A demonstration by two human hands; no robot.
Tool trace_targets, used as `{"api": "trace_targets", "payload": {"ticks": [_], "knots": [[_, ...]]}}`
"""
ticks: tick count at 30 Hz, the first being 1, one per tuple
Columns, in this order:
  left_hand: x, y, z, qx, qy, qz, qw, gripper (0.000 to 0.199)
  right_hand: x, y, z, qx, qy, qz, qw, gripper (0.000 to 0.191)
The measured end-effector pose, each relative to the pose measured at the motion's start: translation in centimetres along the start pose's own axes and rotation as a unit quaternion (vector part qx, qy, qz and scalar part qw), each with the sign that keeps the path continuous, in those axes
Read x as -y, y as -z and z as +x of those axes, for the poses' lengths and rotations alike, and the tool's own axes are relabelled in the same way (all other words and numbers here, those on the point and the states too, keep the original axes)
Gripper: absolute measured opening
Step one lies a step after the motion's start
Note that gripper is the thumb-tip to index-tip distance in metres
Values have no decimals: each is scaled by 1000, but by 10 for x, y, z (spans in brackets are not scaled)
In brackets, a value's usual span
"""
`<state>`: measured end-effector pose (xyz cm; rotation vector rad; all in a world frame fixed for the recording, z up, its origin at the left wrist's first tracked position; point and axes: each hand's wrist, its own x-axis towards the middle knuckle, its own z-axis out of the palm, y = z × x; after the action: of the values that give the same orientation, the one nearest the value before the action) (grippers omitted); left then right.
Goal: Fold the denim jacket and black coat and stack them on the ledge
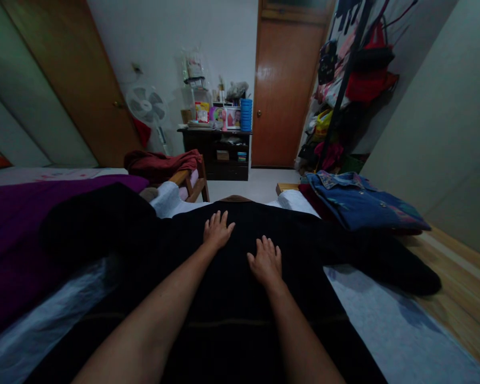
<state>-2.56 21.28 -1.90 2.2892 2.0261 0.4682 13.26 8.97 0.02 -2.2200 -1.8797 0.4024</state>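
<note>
A black long-sleeved coat lies spread out, its brown-edged collar at the far end. One sleeve reaches out to the right and the other is bunched on the left. My left hand rests flat on the upper part of the coat, fingers spread. Closer to me and further right, my right hand also lies flat on the cloth, fingers apart. Neither hand grips anything. Under the coat shows a pale blue-white bed sheet.
A folded denim jacket sits on the right, touching the coat's sleeve. Purple bedding covers the left side. Beyond the bed stand a wooden chair with a red cloth, a dark cabinet, a white fan and a brown door.
</note>
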Motion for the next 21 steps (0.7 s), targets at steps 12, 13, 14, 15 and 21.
{"api": "trace_targets", "payload": {"ticks": [12, 13, 14, 15, 21], "knots": [[28, 38, -103, 115, 67, 21, 991, 66, -2, -6, -2, -35, 0, -45, 998, 62], [30, 42, -114, 117, 75, 20, 990, 66, -1, -6, -3, -35, 1, -49, 998, 62], [31, 45, -125, 118, 82, 18, 989, 67, -1, -6, -3, -34, 2, -53, 998, 62], [33, 48, -136, 120, 89, 15, 989, 68, -1, -6, -3, -31, 6, -56, 998, 62], [36, 80, -196, 182, 84, 5, 980, 69, -9, 19, 5, 68, 28, -63, 995, 63]]}}
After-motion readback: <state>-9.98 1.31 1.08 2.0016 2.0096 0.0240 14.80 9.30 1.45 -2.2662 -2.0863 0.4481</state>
